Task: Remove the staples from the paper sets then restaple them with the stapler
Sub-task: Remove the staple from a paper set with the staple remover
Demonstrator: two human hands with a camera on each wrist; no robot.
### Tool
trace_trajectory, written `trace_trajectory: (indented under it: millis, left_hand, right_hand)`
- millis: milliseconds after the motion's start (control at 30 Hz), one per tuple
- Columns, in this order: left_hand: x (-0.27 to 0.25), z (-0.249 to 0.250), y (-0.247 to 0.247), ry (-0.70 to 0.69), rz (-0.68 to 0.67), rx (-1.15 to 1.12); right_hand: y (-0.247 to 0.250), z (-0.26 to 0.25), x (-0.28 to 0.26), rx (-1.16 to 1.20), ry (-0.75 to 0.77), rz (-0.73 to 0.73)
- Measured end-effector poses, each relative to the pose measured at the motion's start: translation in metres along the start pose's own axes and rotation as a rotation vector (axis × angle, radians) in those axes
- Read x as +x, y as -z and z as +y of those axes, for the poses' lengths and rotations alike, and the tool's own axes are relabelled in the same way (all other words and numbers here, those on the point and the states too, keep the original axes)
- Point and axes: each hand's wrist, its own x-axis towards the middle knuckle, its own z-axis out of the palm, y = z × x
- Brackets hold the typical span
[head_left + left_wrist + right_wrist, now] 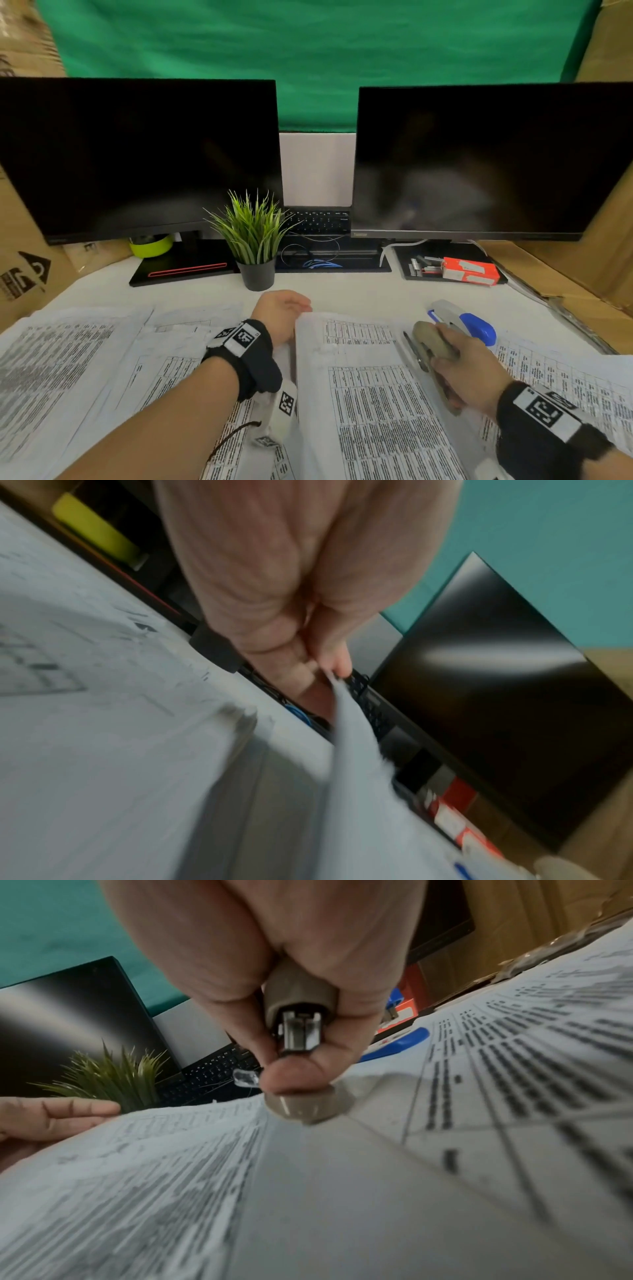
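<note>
Beige stapler [434,356] sits gripped in the right hand [469,377], its fingers wrapped round it, ready to bind. Left hand [281,315] pinches the paper set [370,394] at its far corner, lifting it off the worktop [359,291] near the front edge.

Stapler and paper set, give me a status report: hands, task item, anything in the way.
Left hand pinches paper set at its far corner. Right hand grips beige stapler at the set's right edge. Blue stapler lies just beyond; nothing blocking.
</note>
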Motion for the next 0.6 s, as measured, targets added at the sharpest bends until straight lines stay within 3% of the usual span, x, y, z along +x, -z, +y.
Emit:
trace_trajectory:
  millis: [67,167,200,300,367,600]
  left_hand:
    - [0.003,0.001,0.007,0.002,0.055,-0.153]
    - [0.002,-0.001,0.02,-0.048,0.235,0.101]
    - [-0.006,0.003,0.021,-0.078,0.209,0.187]
    - [-0.045,0.019,0.015,-0.031,-0.153,0.133]
    - [-0.069,0.026,0.006,0.023,-0.297,0.106]
    - [-0.112,0.03,0.011,-0.003,-0.162,-0.034]
  right_hand:
    - [-0.003,-0.007,0.001,0.059,0.038,0.04]
    - [-0.006,-0.02,-0.005,0.12,0.079,0.029]
    - [-0.008,-0.025,-0.008,0.135,0.092,0.0]
    - [-0.017,-0.044,-0.023,0.169,0.143,-0.098]
    - [-0.026,-0.058,-0.036,0.154,0.223,-0.147]
    - [-0.061,-0.094,-0.074,-0.146,0.502,-0.092]
